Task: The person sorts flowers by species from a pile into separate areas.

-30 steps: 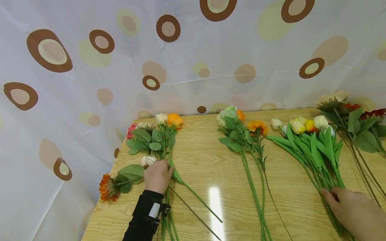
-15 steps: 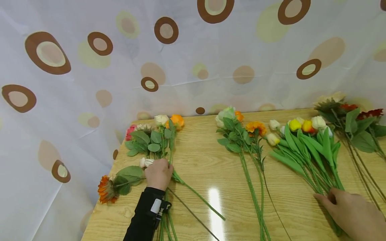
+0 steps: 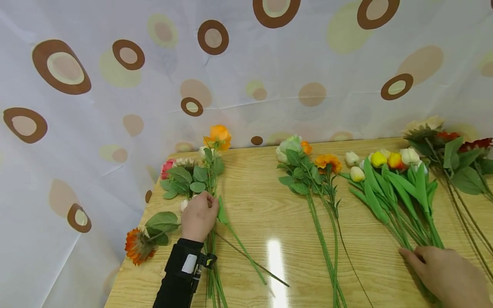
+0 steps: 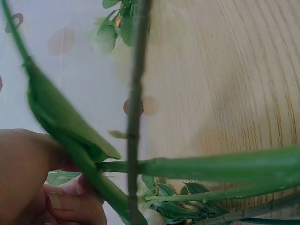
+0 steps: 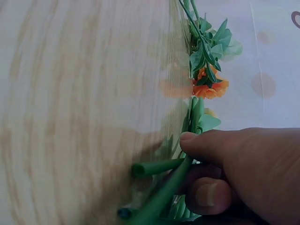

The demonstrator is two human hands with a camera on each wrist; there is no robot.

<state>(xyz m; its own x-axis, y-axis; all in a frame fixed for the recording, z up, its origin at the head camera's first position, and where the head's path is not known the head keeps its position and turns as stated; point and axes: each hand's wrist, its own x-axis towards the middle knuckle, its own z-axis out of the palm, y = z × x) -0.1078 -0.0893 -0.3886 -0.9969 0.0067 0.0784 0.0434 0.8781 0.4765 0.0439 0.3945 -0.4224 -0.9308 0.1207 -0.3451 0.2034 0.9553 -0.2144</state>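
Observation:
At the left bunch my left hand [image 3: 199, 217] pinches a green stem; the orange flower [image 3: 218, 137] rises above that hand, tilted up over the table's back edge. In the left wrist view thumb and fingers [image 4: 63, 201] meet at the green stem [image 4: 206, 165], close to a folded green leaf [image 4: 61, 108]. Pink flowers [image 3: 166, 169] and leafy stems lie around it. On the right, my right hand [image 3: 448, 271] grips the stems of the tulips [image 3: 400, 188], whose white, yellow and red-yellow heads point to the back. The right wrist view has its thumb pressing a green stem [image 5: 164, 192].
A middle bunch with a pale green rose [image 3: 289, 147] and an orange bloom [image 3: 328, 162] lies on the wooden table [image 3: 246, 192]. An orange gerbera-like flower [image 3: 138, 247] lies at the left edge. Dark red flowers [image 3: 475, 145] lie far right. A patterned curtain [image 3: 246, 64] hangs behind.
The orange flower at the left has risen and tilted up with my left hand's movement. A yellow-white tulip head has shifted left and forward of the right bunch, whose stems have spread.

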